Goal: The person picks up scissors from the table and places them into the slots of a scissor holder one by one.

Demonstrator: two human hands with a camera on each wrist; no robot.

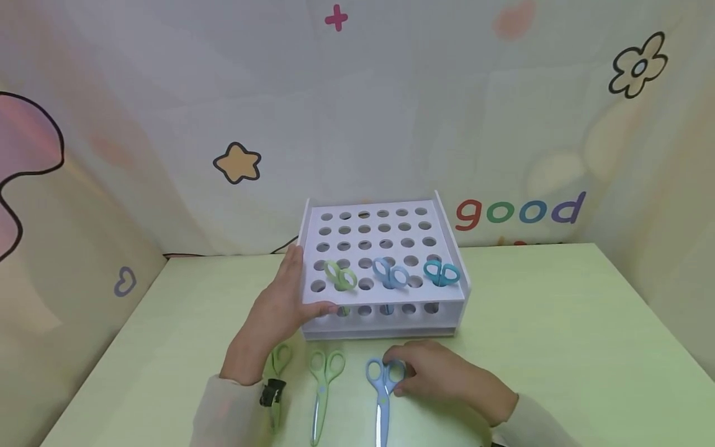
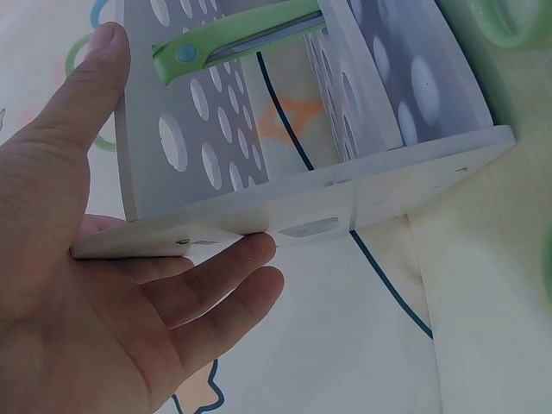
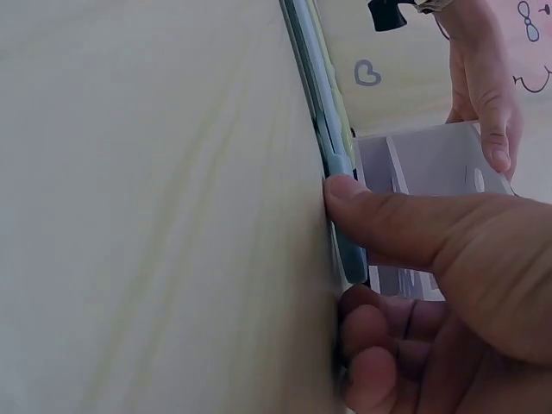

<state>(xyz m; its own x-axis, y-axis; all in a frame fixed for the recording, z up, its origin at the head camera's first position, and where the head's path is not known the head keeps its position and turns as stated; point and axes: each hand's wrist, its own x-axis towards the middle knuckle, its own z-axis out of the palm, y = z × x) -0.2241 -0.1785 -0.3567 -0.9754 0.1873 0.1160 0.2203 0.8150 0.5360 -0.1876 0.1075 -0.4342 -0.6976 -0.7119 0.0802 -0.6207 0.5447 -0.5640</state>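
My left hand [image 1: 274, 313] grips the left side of a white rack [image 1: 336, 223] with rows of round holes, thumb at the front edge and fingers along the outer side panel. Three scissors stand in its front holes: green scissors [image 1: 339, 277], light blue scissors [image 1: 391, 273] and teal scissors [image 1: 440, 273]. On the table my right hand [image 1: 441, 375] pinches the right handle loop of blue scissors [image 1: 382, 400], which lie flat, blades toward me. In the right wrist view, the thumb [image 3: 371, 207] presses on the handle; the fingers curl beside it.
Green scissors [image 1: 322, 391] lie left of the blue ones. Another green pair [image 1: 276, 372] is partly hidden by my left forearm and a black clip-like piece [image 1: 272, 393] on that wrist. A printed fabric backdrop [image 1: 363, 124] rises behind the table [image 1: 530, 310].
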